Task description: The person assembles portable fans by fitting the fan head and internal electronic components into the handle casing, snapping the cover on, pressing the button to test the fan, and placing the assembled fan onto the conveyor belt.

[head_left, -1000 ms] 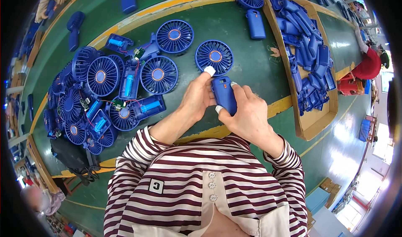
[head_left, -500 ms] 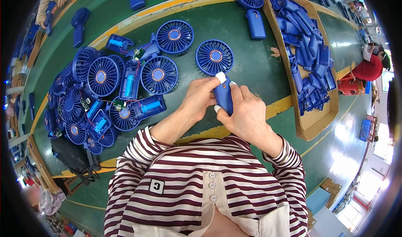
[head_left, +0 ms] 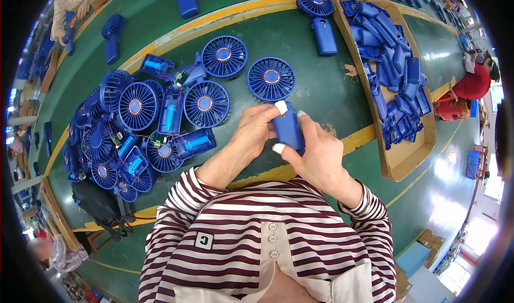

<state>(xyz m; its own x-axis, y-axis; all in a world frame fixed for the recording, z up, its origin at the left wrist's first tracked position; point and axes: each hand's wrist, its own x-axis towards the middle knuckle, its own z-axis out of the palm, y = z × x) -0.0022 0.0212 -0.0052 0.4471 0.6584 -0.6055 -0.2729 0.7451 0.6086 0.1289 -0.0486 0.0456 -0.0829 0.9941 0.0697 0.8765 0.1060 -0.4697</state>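
Both of my hands are around a blue handheld fan (head_left: 289, 129) near the table's front edge. Its round slatted head (head_left: 271, 78) points away from me, and its smooth handle lies between my fingers. My left hand (head_left: 254, 129) grips the handle's left side, the white-covered thumb tip pressing near its top. My right hand (head_left: 323, 152) closes on the right side and lower end with white-covered fingertips. To the left lies a heap of blue fans (head_left: 99, 142), several with open handles showing light-blue batteries (head_left: 169, 118), wires and a green circuit board (head_left: 182, 78).
A cardboard tray (head_left: 405, 167) of blue handle shells (head_left: 399, 62) stands on the right. A closed fan (head_left: 324, 37) lies beside it. Beyond the yellow table strip are more fans (head_left: 112, 38). A black bag-like thing (head_left: 96, 201) sits at the left edge. Other people work around the room.
The handle has turned slightly in my hands, showing more of its broad plain face. My right fingers have shifted lower along its side. The whole view has moved a little.
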